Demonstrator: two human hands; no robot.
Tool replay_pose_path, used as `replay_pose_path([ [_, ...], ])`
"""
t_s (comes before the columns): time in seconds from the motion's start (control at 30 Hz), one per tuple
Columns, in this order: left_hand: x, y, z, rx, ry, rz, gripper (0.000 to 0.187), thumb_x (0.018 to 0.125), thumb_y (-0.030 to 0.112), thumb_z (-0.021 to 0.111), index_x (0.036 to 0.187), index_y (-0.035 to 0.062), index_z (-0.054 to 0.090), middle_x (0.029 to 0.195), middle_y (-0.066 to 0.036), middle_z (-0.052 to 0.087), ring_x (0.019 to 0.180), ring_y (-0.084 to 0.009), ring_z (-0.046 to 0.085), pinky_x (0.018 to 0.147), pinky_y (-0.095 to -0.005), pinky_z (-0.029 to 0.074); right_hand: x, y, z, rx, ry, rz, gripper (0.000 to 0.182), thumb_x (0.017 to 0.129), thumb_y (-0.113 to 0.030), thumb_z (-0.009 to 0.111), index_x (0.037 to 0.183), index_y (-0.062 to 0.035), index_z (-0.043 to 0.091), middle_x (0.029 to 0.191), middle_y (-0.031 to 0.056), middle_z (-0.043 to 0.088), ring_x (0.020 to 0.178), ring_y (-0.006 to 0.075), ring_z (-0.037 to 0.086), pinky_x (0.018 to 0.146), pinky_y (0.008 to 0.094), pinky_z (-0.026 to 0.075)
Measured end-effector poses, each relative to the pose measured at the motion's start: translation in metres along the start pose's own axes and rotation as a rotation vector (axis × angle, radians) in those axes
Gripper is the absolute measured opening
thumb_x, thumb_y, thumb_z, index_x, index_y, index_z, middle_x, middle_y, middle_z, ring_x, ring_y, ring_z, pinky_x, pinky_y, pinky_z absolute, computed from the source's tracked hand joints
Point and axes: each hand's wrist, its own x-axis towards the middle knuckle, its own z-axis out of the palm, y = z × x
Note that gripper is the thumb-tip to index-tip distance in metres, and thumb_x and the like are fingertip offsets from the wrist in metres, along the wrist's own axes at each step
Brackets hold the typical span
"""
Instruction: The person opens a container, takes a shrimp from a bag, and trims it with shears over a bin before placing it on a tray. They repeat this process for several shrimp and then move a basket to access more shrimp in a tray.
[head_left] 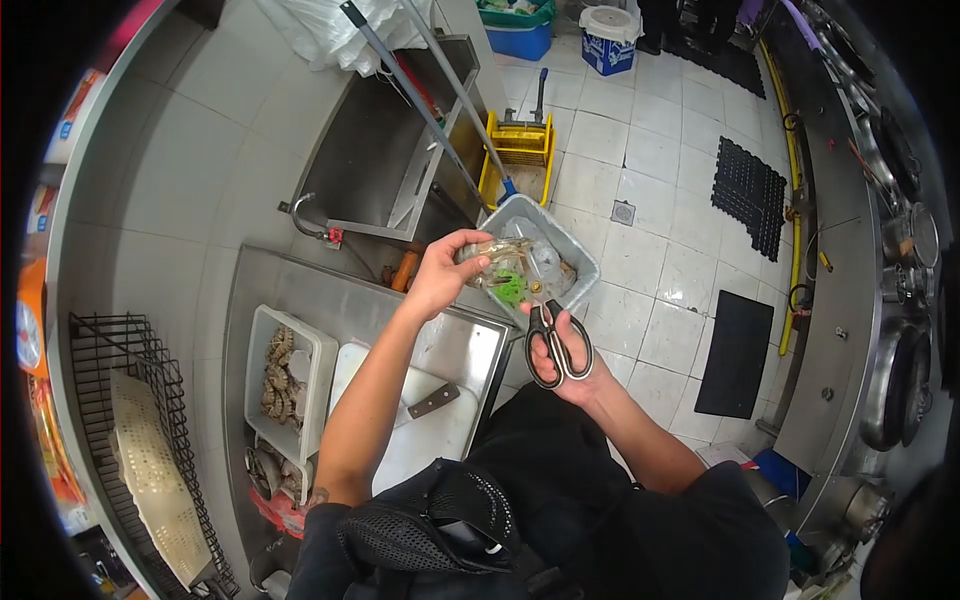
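My left hand [445, 275] pinches a raw shrimp [507, 250] between thumb and fingers, over a grey waste bin [590, 283]. My right hand [585, 375] is wrapped round black-handled kitchen scissors [556, 318], their blades pointing up at the shrimp's underside. Plastic scraps and something bright green lie in the bin below. To the left on the steel counter, a white tub [322, 385] contains several more shrimps [280, 375]. Beside it a knife [433, 400] rests on a white cutting board [455, 425].
A steel sink [360, 150] stands ahead on the left, with mop poles [400, 85] leaning across it. Beyond the bin is a yellow mop bucket [535, 160]. Black mats [735, 350] lie on the tiled floor, and pans [890, 385] line the right side. A wire rack [150, 350] hangs at left.
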Motion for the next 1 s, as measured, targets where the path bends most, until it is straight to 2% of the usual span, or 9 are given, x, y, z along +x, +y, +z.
replay_pose_path([
  [0.03,0.011,-0.012,0.003,-0.001,-0.011,0.026,0.029,0.099,0.005,0.072,0.127,0.0055,0.068,0.103,0.001,0.071,0.074,-0.0053,0.062,0.054,-0.0223,0.048,0.002,-0.003,-0.003,0.002,0.007,0.005,0.069,0.098,-0.062,0.065,0.145,-0.014,0.052,0.08,0.0026,0.062,0.066,0.0142,0.056,0.057,0.0287,0.045],
  [0.1,0.026,-0.03,0.006,-0.013,0.031,0.161,0.029,0.098,0.004,0.072,0.127,0.0052,0.069,0.101,0.001,0.071,0.068,-0.0032,0.057,0.05,-0.0218,0.042,0.006,-0.007,-0.008,0.0,0.172,-0.02,0.066,0.098,-0.059,0.067,0.144,-0.0138,0.053,0.081,0.0025,0.06,0.065,0.0141,0.055,0.055,0.0281,0.044],
  [0.17,0.026,-0.014,0.008,0.038,0.138,-0.025,0.029,0.095,-0.003,0.073,0.123,-0.001,0.07,0.112,-0.003,0.073,0.101,-0.0105,0.064,0.092,-0.0268,0.053,0.003,-0.012,-0.007,-0.055,0.224,-0.049,0.067,0.099,-0.061,0.065,0.145,-0.0134,0.053,0.083,0.0029,0.061,0.066,0.015,0.056,0.057,0.0288,0.046],
  [0.2,0.03,-0.017,0.007,0.037,0.14,-0.03,0.029,0.095,-0.003,0.073,0.123,-0.001,0.07,0.112,-0.003,0.073,0.101,-0.0105,0.064,0.092,-0.0268,0.053,-0.001,-0.017,-0.005,-0.107,0.237,-0.046,0.07,0.099,-0.062,0.064,0.148,-0.0128,0.052,0.084,0.0028,0.06,0.068,0.0153,0.057,0.058,0.0289,0.047],
  [0.27,0.036,-0.025,0.002,0.156,0.172,0.011,0.028,0.097,-0.001,0.07,0.125,0.0039,0.069,0.101,-0.001,0.07,0.079,-0.0066,0.062,0.065,-0.0238,0.051,-0.006,-0.019,-0.016,-0.294,0.265,-0.039,0.08,0.1,-0.065,0.061,0.157,-0.0104,0.045,0.087,0.0028,0.06,0.073,0.0143,0.06,0.06,0.0289,0.05],
  [0.47,0.042,-0.038,0.003,0.398,0.047,0.188,0.03,0.091,-0.001,0.075,0.121,0.001,0.071,0.11,-0.013,0.074,0.097,-0.0234,0.071,0.087,-0.0334,0.054,0.008,-0.035,-0.021,-0.486,0.243,0.006,0.075,0.098,-0.057,0.071,0.151,-0.0074,0.051,0.084,0.0026,0.06,0.067,0.0112,0.06,0.058,0.027,0.052],
  [0.7,0.034,-0.036,0.006,0.581,0.086,0.208,0.031,0.089,-0.001,0.075,0.12,0.001,0.072,0.11,-0.016,0.073,0.096,-0.0277,0.071,0.085,-0.0356,0.054,0.031,-0.03,-0.027,-0.543,0.442,-0.001,0.045,0.095,-0.034,0.082,0.126,-0.0065,0.065,0.068,0.0018,0.06,0.048,0.012,0.055,0.042,0.0261,0.046],
  [0.9,-0.008,-0.079,-0.017,-0.077,0.367,-0.177,0.034,0.097,-0.004,0.064,0.13,0.0031,0.068,0.116,-0.01,0.073,0.104,-0.0223,0.071,0.088,-0.0358,0.055,0.039,-0.028,-0.05,-0.547,0.559,-0.01,0.037,0.097,-0.032,0.08,0.12,-0.0072,0.064,0.07,0.0033,0.061,0.051,0.013,0.059,0.044,0.0269,0.048],
  [1.0,-0.046,-0.087,-0.033,-0.641,0.36,-0.226,0.056,0.1,-0.008,0.049,0.155,0.0035,0.043,0.141,-0.011,0.061,0.121,-0.0208,0.064,0.103,-0.0377,0.052,0.046,-0.025,-0.059,-0.619,0.535,-0.002,0.039,0.096,-0.028,0.081,0.122,-0.0058,0.062,0.071,0.004,0.061,0.052,0.0135,0.059,0.045,0.0279,0.048],
])
